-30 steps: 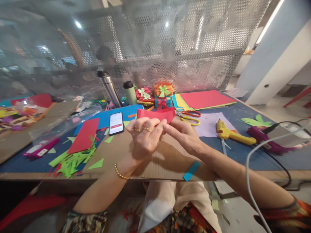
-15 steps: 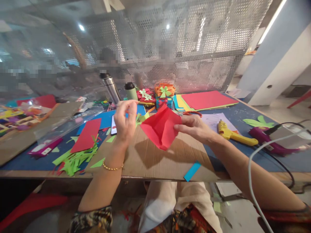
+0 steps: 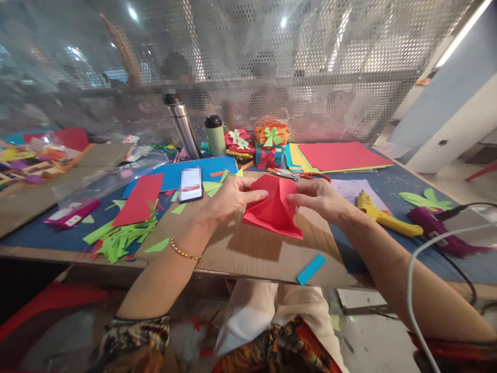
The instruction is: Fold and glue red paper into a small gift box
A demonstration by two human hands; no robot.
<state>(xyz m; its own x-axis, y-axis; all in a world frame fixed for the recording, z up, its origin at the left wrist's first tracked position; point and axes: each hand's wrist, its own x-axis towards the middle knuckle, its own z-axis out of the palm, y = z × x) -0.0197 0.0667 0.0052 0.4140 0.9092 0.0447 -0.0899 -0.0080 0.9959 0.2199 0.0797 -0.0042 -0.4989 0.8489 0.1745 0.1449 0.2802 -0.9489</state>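
A folded piece of red paper [image 3: 272, 207], creased along its middle, is held up over the cardboard sheet [image 3: 240, 256]. My left hand [image 3: 235, 196] pinches its left edge, thumb on the near face and fingers behind. At its right edge, my right hand [image 3: 316, 198] grips the paper the same way. Below and to the right lies a blue paper strip [image 3: 310, 269] on the cardboard. Scissors with orange handles [image 3: 314, 176] rest just behind my right hand. A phone [image 3: 190, 185] with a lit screen sits beyond my left forearm.
Green paper scraps [image 3: 124, 238] and a red sheet [image 3: 140, 199] lie at left. To the right are a yellow glue gun [image 3: 388, 217] and a pale cable [image 3: 411, 290]. Stacked coloured sheets [image 3: 345, 156], a steel flask [image 3: 184, 127] and a green bottle [image 3: 215, 135] stand at the back.
My left hand, raised and apart from the paper before, has come down to the right and now grips its left edge. The red paper has been turned in my hands.
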